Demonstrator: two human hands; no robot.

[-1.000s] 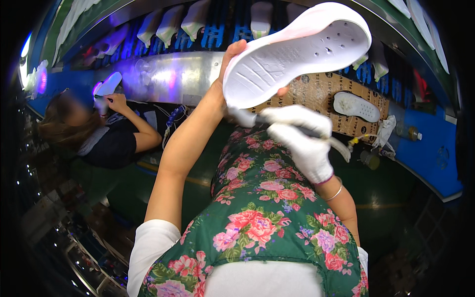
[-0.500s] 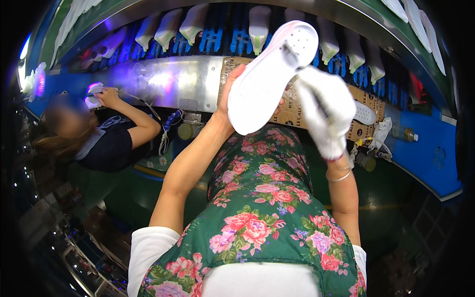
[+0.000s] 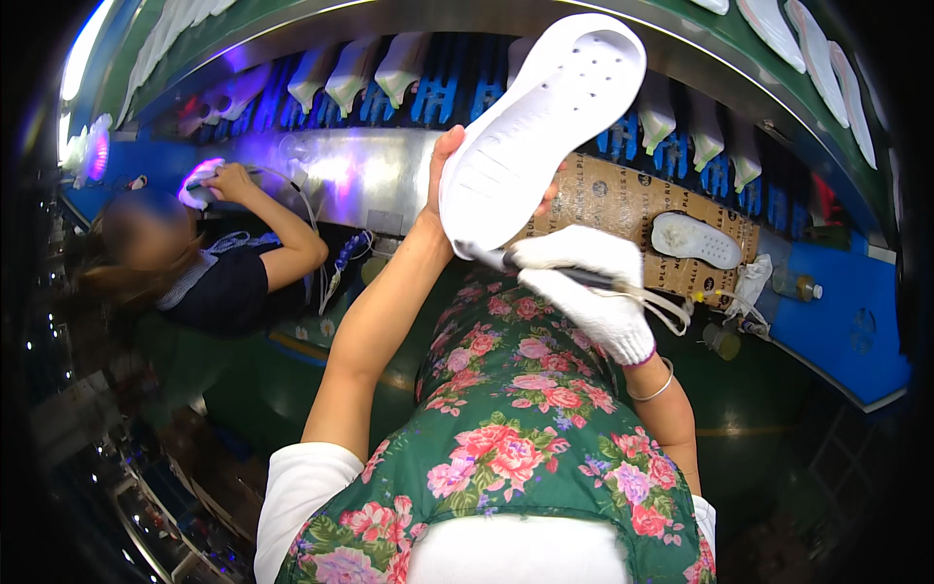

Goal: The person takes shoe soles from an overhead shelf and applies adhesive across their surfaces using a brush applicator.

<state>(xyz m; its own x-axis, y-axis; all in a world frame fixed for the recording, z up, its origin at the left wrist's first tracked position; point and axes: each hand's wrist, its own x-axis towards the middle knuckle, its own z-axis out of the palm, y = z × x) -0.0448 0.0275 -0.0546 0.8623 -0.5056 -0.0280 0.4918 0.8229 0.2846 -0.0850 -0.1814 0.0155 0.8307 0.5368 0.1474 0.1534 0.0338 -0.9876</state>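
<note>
Left hand (image 3: pixel 444 177) clasps white sole (image 3: pixel 530 146) by its sides over the left end of the cardboard (image 3: pixel 637 212), seemingly so the recessed face is reachable, while gloved right hand (image 3: pixel 592 271) pinches dark brush-like tool (image 3: pixel 494 258) at sole's near rim, presumably for control.

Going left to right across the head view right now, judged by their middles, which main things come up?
Co-worker's raised hand → bare left hand → held white shoe sole → gloved right hand → second shoe sole lying on printed cardboard → clear bottle.
</note>
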